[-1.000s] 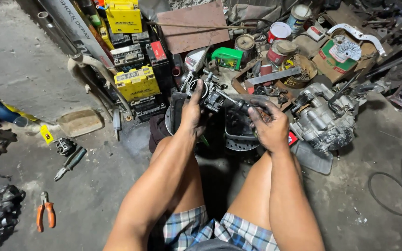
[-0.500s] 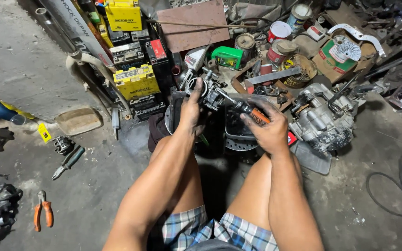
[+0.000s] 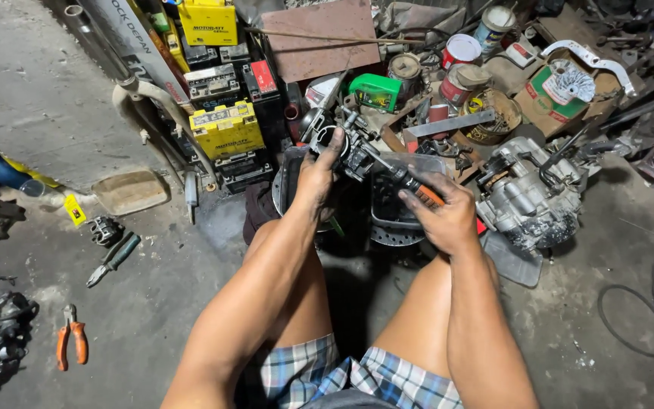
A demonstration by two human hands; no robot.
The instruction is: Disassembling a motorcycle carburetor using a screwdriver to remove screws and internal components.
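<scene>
In the head view, the left hand (image 3: 318, 176) is wrapped around a small dark metal engine part (image 3: 351, 150), held up over the knees above the floor (image 3: 153, 295), while the right hand (image 3: 442, 216) is closed around the orange-handled screwdriver (image 3: 410, 184) whose tip meets that part. The part looks rigid, fairly heavy for its size and probably greasy, so a firm hold on its body seems safer than on the thin fittings. A grey engine block (image 3: 530, 198) sits just beside the right hand, yellow batteries (image 3: 227, 130) stand behind, and orange pliers (image 3: 71, 344) lie well apart.
</scene>
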